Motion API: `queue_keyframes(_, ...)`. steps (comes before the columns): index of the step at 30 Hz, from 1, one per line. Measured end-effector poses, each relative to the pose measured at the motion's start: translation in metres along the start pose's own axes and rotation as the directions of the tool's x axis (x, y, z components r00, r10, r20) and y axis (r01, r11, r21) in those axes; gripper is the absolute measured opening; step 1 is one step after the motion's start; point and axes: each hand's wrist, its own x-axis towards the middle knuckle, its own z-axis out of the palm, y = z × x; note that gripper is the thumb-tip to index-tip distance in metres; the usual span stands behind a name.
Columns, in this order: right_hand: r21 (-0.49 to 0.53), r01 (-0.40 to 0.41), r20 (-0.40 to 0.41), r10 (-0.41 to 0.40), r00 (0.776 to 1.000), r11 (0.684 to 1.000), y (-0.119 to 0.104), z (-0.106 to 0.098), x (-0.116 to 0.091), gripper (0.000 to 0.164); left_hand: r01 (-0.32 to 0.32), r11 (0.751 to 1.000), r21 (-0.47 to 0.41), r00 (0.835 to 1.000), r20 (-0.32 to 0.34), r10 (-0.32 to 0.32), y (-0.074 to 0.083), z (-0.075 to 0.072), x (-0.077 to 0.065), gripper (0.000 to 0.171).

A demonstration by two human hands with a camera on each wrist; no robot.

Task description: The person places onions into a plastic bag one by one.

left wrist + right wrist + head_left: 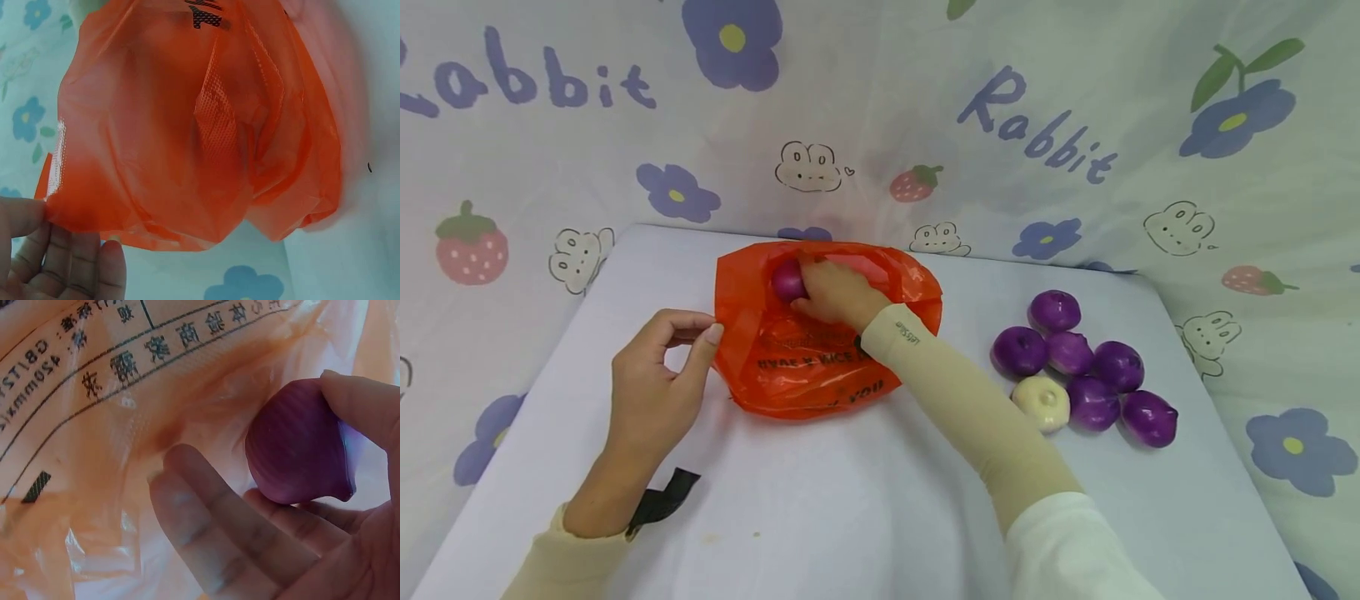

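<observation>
A red plastic bag (812, 396) with black print lies with its mouth spread. My left hand (658, 387) pinches the bag's left rim between thumb and fingers; the left wrist view has the bag (169, 144) hanging from those fingertips. Inside the mouth, my right hand (835, 292) holds a purple onion (789, 282). Up close in the right wrist view, the thumb presses one side of the onion (297, 444) and a finger supports it from below, while two other fingers extend free of it near the printed plastic.
To the right, several purple onions (1093, 402) lie clustered on the white table (865, 517) with one pale, cream-coloured onion (1042, 403). A black strip (666, 497) lies beside my left wrist. Behind the table hangs a patterned cloth (865, 108).
</observation>
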Motion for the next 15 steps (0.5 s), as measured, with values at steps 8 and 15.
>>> queue_keyframes(8,-0.051,-0.014,-0.057,0.011,0.998,0.999,0.000,0.008,0.005,0.049,-0.007,1.000,0.009,1.000,-0.006,0.007,-0.003,0.000,0.001,0.019)
queue_keyframes(15,-0.006,-0.006,-0.092,0.005,0.996,1.000,0.003,0.012,0.005,0.067,-0.006,1.000,0.013,1.000,-0.011,0.006,-0.006,0.000,0.000,0.020)
